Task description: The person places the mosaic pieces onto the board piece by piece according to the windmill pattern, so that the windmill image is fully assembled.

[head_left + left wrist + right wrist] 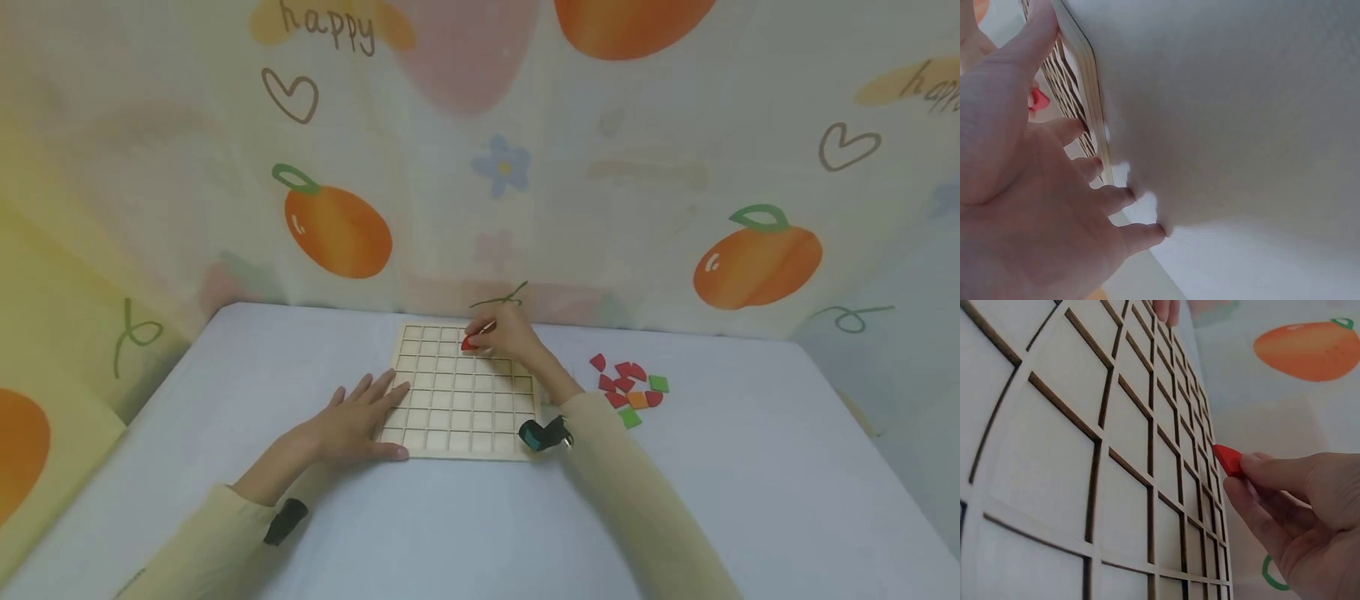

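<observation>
A wooden grid board (435, 412) with square recesses lies flat on the white table. My right hand (508, 335) is over the board's far side, pinching a small red tile (468, 342) with a curved edge between thumb and fingers. In the right wrist view the red tile (1229, 460) appears near the far rows of the grid. My left hand (351, 427) rests at the board's left edge, fingers spread, with some on the board and others on the table. The left wrist view shows its palm (1041, 194) beside the board's rim (1088, 72).
Right of the board lies a loose group of tiles: several red ones (617, 399), an orange square (637, 400) and two green squares (658, 383). Behind the table hangs a cloth (570, 233) printed with oranges. A dark band (545, 434) sits at the right wrist.
</observation>
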`<state>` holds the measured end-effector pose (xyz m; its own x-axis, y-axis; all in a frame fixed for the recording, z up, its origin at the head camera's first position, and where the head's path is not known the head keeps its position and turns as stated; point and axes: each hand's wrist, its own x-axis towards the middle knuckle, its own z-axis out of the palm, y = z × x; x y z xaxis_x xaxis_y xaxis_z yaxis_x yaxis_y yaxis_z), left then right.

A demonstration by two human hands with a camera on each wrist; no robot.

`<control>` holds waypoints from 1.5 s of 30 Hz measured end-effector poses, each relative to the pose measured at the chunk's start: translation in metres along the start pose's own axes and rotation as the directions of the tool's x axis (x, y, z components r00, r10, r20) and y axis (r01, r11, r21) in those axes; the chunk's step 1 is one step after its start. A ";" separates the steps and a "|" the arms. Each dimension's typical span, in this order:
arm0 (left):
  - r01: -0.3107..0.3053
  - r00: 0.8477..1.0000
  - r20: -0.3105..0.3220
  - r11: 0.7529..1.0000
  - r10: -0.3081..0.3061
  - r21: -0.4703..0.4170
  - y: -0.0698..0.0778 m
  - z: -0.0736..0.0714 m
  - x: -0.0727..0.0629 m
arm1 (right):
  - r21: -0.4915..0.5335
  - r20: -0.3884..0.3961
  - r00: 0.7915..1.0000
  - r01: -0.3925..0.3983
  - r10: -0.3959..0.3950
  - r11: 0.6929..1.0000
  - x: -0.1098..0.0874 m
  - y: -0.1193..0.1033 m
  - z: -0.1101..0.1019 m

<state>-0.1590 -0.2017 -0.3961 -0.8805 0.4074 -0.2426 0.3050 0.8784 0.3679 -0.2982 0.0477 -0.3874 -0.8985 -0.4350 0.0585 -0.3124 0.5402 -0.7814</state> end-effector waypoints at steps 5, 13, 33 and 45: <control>-0.013 1.000 -0.002 1.000 0.013 -0.011 0.003 -0.003 0.000 | -0.008 0.007 1.000 0.000 0.000 1.000 0.002 -0.002 0.004; -0.011 1.000 -0.003 1.000 0.011 -0.011 0.004 -0.008 0.004 | -0.111 -0.005 1.000 -0.010 0.009 0.994 0.005 -0.002 0.006; -0.032 0.999 -0.009 0.999 0.032 -0.030 -0.001 -0.007 0.001 | -0.207 0.067 0.997 0.049 -0.035 0.977 0.004 -0.001 0.013; -0.028 1.000 -0.007 0.999 0.028 -0.044 -0.005 -0.005 0.002 | -0.153 0.106 0.993 -0.038 0.055 0.987 -0.002 0.000 -0.002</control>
<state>-0.1644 -0.2071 -0.3938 -0.8740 0.4299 -0.2264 0.3132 0.8547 0.4140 -0.2968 0.0502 -0.3861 -0.8765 -0.4788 -0.0504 -0.3216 0.6602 -0.6788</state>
